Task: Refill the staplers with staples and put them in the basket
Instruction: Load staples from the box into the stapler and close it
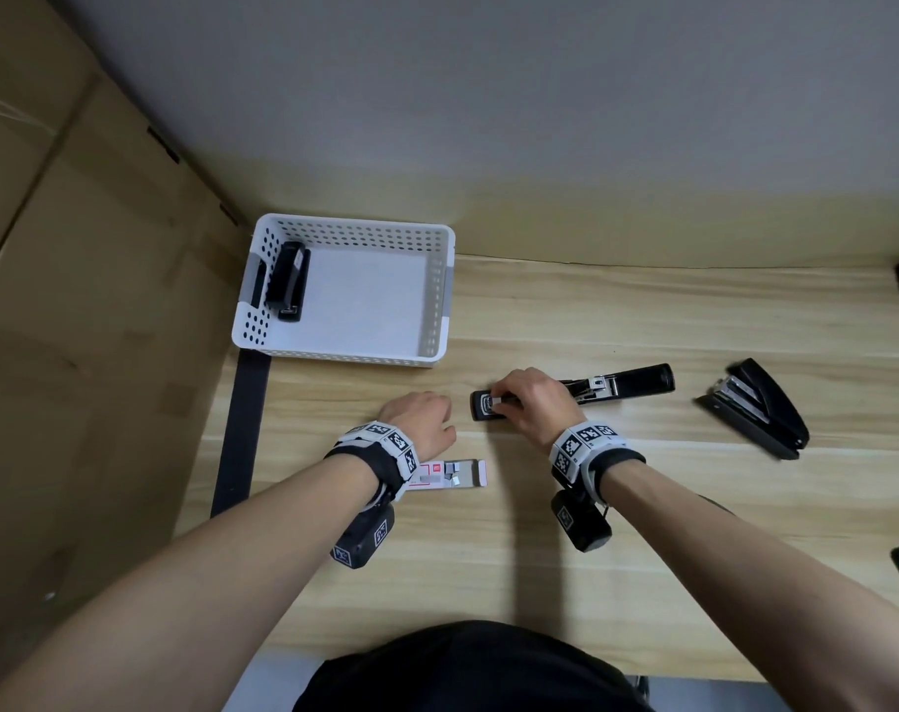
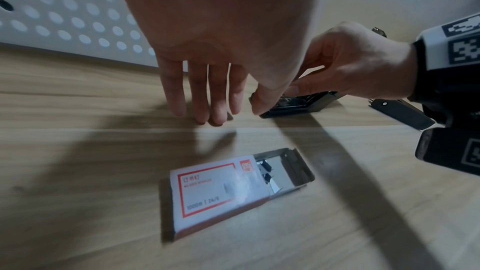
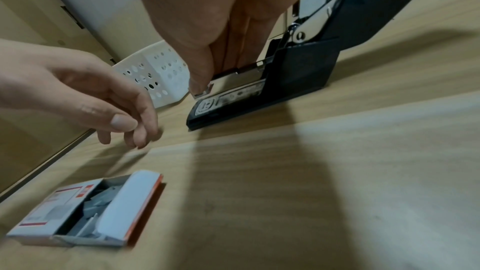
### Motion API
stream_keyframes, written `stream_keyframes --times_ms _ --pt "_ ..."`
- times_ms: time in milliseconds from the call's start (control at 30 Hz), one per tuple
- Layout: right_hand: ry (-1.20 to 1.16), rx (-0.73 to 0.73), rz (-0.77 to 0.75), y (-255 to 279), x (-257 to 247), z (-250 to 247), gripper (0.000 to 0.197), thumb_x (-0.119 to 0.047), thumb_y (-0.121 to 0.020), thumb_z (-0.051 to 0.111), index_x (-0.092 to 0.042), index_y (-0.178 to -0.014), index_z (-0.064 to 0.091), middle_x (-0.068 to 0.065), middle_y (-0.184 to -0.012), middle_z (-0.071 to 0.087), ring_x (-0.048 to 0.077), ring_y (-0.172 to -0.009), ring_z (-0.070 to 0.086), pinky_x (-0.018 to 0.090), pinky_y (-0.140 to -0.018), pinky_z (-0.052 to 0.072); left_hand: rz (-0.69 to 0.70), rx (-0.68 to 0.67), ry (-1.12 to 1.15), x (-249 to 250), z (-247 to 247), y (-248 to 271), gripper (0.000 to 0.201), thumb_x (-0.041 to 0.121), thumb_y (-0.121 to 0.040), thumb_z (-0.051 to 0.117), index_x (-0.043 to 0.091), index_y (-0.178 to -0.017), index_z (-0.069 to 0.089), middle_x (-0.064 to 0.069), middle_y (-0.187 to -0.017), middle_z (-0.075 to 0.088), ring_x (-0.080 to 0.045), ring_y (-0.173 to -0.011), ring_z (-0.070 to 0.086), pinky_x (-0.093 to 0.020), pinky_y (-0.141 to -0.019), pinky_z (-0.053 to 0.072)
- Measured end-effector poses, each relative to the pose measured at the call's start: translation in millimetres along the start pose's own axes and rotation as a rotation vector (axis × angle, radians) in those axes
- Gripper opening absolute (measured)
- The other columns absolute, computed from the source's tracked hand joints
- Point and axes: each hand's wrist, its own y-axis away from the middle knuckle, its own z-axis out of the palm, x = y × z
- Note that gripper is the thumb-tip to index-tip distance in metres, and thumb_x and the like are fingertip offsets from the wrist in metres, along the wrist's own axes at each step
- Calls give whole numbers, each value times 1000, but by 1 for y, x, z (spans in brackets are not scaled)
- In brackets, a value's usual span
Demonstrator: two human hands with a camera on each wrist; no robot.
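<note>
Three black staplers showed on my feeds, all on or above the wooden desk [image 1: 565, 583], whose near edge my operator's dark shirt cut off. At ten o'clock sat the white perforated basket [image 1: 426, 300], with one closed stapler [image 1: 288, 285] lying along its left wall. At three o'clock lay a second stapler [image 1: 755, 408], partly open and untouched. At centre the opened stapler [image 1: 622, 385] lay folded flat, its magazine largely hidden under the right hand [image 1: 534, 403]. From the right wrist view I saw thumb and fingers pinching a short strip of staples [image 3: 201, 92] over the front end of the tray; whether the strip was seated I could not tell. At seven o'clock the staple box [image 2: 233, 190] lay with its drawer slid out, its print too blurred to read fully. The left hand [image 1: 419, 421] hovered just beyond it, fingers loosely extended downward and holding nothing, fingertips near the desk; contact I could not make out.
</note>
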Motion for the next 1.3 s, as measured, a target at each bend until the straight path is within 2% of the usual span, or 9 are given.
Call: stream_keyframes --times_ms 200,300,367,600,800,900,1033,1167,1300 --pt "-58 79 -46 9 3 0 25 -12 -81 74 -9 -105 68 6 -97 67 29 -89 59 35 -74 47 -20 7 56 4 -2 2 22 35 -90 50 24 -108 58 5 -109 62 -20 -101 58 -30 -76 43" --pt "-141 163 -50 29 8 -5 15 -10 -83 71 -11 -98 68 2 -90 66 18 -80 59 30 -70 48 -27 42 141 15 -6 -4 24 34 -92 50 24 -111 58 6 -104 63 -20 -97 60 -32 -80 50" --pt "-167 150 -17 47 15 -7 9 -10 -86 68 -14 -94 69 -2 -88 68 11 -74 59 28 -69 51 -25 83 219 24 -8 -11 21 35 -94 48 23 -110 57 7 -97 63 -17 -89 61 -36 -80 53" --pt "-201 47 170 99 53 1 10 -18 -91 62 -18 -96 70 -4 -93 72 15 -83 65 34 -78 55 -20 117 266 52 -10 -36 9 29 -89 66 26 -98 67 9 -93 67 -11 -82 62 -30 -73 53" --pt "-273 64 241 108 66 -1 12 -23 -92 59 -21 -97 70 -7 -94 72 12 -85 64 21 -74 44 13 -25 359 44 -29 -55 4 27 -87 72 23 -87 72 11 -88 68 -7 -85 62 -24 -76 48" --pt "-298 58 271 106 70 -3 12 -22 -92 59 -21 -96 71 -7 -93 71 12 -85 62 19 -72 37 24 -41 303 41 -30 -61 6 31 -83 76 26 -80 73 13 -84 70 -6 -83 64 -26 -74 51" --pt "-304 58 267 103 76 -4 13 -22 -91 60 -22 -96 72 -9 -94 72 9 -83 60 16 -69 34 56 -12 171 48 -30 -66 8 29 -83 75 23 -79 71 11 -83 66 -10 -80 62 -25 -66 46" --pt "-327 42 266 100 84 -2 12 -19 -90 60 -21 -94 72 -9 -98 73 11 -88 63 17 -73 38 88 13 53 52 -28 -68 16 37 -85 72 22 -83 68 10 -83 63 -11 -78 59 -26 -61 41" --pt "-333 28 266 99 91 2 13 -20 -91 60 -23 -94 72 -11 -99 73 10 -89 64 18 -76 43 123 32 24 57 -21 -70 27 47 -88 65 21 -83 62 7 -79 62 -15 -75 58 -29 -61 45"
